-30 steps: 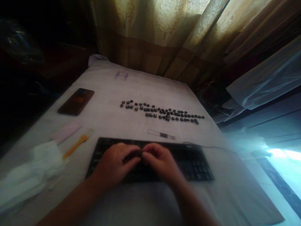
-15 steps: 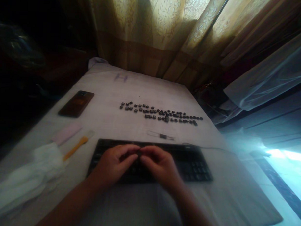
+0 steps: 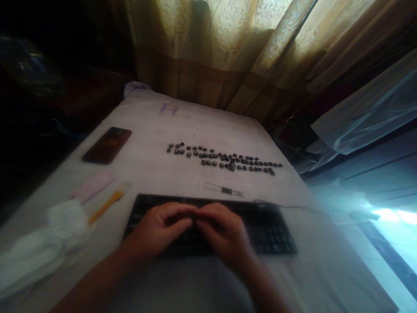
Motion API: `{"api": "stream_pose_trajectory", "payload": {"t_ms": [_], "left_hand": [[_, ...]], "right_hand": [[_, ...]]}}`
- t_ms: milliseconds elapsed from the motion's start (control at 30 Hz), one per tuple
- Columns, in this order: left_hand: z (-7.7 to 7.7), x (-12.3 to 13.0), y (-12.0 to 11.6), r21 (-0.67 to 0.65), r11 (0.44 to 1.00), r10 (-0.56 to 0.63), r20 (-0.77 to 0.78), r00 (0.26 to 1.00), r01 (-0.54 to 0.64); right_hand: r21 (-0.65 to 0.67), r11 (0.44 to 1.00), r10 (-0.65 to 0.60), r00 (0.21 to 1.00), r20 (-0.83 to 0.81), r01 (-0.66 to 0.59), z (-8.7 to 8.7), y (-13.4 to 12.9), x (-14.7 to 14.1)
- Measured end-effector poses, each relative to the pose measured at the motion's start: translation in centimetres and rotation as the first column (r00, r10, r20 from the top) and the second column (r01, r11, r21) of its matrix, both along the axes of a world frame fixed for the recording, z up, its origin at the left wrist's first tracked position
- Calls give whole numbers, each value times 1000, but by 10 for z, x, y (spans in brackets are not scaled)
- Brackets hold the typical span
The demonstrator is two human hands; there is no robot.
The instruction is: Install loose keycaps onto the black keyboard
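Observation:
A black keyboard (image 3: 265, 229) lies across the near part of the table, some of its key places bare and dark. Above its middle, my left hand (image 3: 161, 225) and my right hand (image 3: 223, 230) meet at the fingertips. Both are closed in a pinch around a small dark keycap (image 3: 193, 218), mostly hidden by the fingers. Many loose black keycaps (image 3: 232, 164) lie in uneven rows beyond the keyboard. Between them and the keyboard rests a wire keycap puller (image 3: 227, 190) with a dark handle.
Left of the keyboard are a yellow-handled brush (image 3: 106, 207), a pink block (image 3: 93, 185) and a crumpled white cloth (image 3: 37, 251). Farther back lies a phone (image 3: 106, 145). The keyboard's cable (image 3: 295, 205) runs off to the right. A curtain (image 3: 212, 51) hangs behind the table (image 3: 216, 120).
The view has shifted very slightly. Both hands stay over the keyboard with small finger movements, and the dark piece between their fingertips shows less than before.

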State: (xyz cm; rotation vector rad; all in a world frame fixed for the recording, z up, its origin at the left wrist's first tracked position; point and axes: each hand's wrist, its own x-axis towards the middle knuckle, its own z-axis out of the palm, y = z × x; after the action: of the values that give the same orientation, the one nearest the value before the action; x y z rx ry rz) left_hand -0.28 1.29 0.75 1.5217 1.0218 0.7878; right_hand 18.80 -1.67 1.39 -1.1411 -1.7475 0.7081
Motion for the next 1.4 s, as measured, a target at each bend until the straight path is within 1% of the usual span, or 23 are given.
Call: {"api": "stream_pose_trajectory", "payload": {"t_ms": [67,233,300,533,700,933,1100,1267,1400], "left_hand": [[-1,1,-1,-35,999,-1,22,1000,1],[-2,2,-3,-204,979,10,71,997,5],[-2,3,-3,-236,972,20,80,997,-1],[0,3,-4,-250,968,2,94,996,22],[0,2,-4,-252,967,-9,94,996,33],[-1,2,-2,-358,931,-25,148,989,77],[2,2,-1,-353,934,-5,116,993,46],[6,1,-1,-345,936,-35,91,995,65],[5,0,-1,-368,927,-46,87,995,75]], "right_hand": [[36,999,-5,1000,17,4,1,-1,-1],[96,995,-36,997,73,29,3,-3,-3],[102,994,-36,995,89,27,4,-3,-4],[102,992,58,989,137,-72,5,-3,-1],[113,992,31,987,157,-49,7,-3,-1],[82,995,45,990,131,-56,7,-3,-1],[52,996,58,988,140,-66,7,-4,0],[90,994,54,986,155,-68,9,-3,0],[95,991,83,984,161,-99,11,-1,2]]}}
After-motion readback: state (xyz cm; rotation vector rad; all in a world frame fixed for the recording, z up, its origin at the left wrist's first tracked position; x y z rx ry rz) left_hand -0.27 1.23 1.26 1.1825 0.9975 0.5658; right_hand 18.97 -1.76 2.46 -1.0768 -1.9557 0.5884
